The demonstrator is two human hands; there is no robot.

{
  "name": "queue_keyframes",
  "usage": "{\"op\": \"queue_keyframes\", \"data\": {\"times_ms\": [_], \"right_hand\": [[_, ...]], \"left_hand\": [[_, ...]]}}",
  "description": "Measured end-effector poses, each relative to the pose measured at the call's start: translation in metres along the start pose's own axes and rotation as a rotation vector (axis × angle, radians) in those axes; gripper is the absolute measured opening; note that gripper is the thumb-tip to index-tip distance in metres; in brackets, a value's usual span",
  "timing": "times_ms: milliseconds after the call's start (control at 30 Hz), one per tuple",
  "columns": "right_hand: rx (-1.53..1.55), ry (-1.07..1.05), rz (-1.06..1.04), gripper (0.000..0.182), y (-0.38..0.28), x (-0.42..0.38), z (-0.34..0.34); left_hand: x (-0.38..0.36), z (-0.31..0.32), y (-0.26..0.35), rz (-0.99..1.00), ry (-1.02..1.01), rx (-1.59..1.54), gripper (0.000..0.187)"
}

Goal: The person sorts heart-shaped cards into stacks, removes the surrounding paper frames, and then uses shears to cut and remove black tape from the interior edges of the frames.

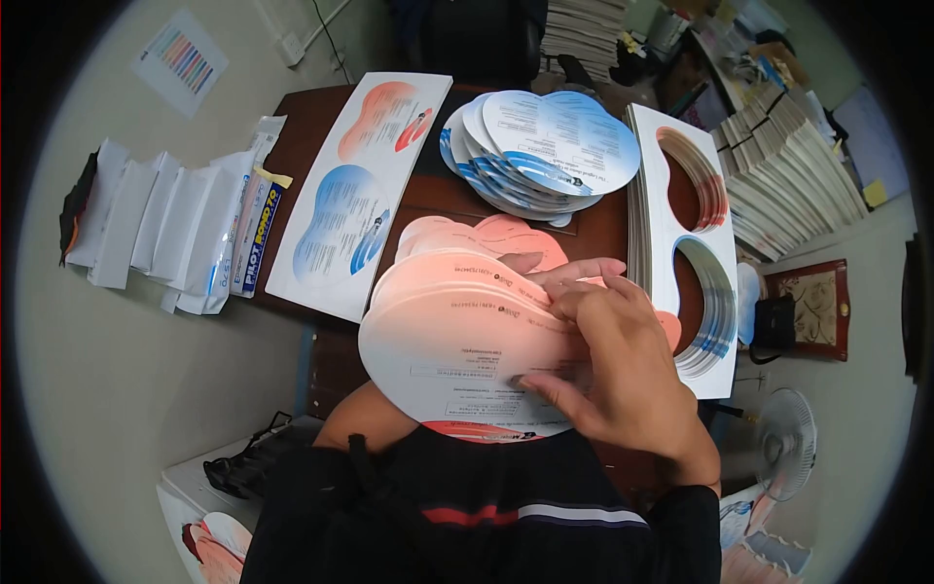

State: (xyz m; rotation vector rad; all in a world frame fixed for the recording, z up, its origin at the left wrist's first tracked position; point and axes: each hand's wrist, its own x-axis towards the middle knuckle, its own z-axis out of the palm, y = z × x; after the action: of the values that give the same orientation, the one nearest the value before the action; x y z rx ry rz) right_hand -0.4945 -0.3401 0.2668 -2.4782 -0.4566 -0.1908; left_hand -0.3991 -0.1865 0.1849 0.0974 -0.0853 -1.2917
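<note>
A fanned stack of rounded pink-and-white printed cards (457,341) is in front of my body. My left hand (521,262) holds the stack from behind; the cards cover most of it, and only fingertips show at the far edge. My right hand (628,375) is at the right side of the stack, its thumb against the front card's face and its fingers curled at the upper edges. More pink cards (525,238) lie just beyond the stack. Farther back, a pile of blue-and-white cards (559,146) of similar shape sits on the brown table (428,200).
Left on the table is a white printed sheet (336,195) with pink and blue shapes. At right stands a stack of cut-out boards (686,219) with round holes. White papers and a Pilot box (261,234) are at far left; a fan (786,443) is at lower right.
</note>
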Motion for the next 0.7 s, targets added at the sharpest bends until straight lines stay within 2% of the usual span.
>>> {"op": "queue_keyframes", "data": {"times_ms": [133, 233, 267, 400, 700], "right_hand": [[-0.063, -0.029, -0.082, 0.051, -0.019, -0.005, -0.017], [-0.081, -0.016, -0.156, 0.042, -0.037, -0.018, -0.027], [-0.104, -0.010, -0.188, 0.026, -0.040, -0.021, -0.028], [-0.148, 0.066, -0.257, 0.011, -0.047, -0.029, -0.022], [-0.203, 0.064, -0.249, 0.017, -0.045, -0.030, -0.026]], "left_hand": [[-0.002, 0.000, -0.002, -0.003, 0.001, -0.001, 0.083], [-0.007, 0.000, -0.002, 0.000, 0.004, -0.005, 0.083], [-0.007, -0.002, -0.002, 0.005, 0.010, -0.006, 0.083], [-0.005, -0.006, -0.004, 0.018, 0.020, -0.012, 0.084], [-0.005, -0.013, -0.004, 0.039, 0.031, -0.010, 0.084]]}}
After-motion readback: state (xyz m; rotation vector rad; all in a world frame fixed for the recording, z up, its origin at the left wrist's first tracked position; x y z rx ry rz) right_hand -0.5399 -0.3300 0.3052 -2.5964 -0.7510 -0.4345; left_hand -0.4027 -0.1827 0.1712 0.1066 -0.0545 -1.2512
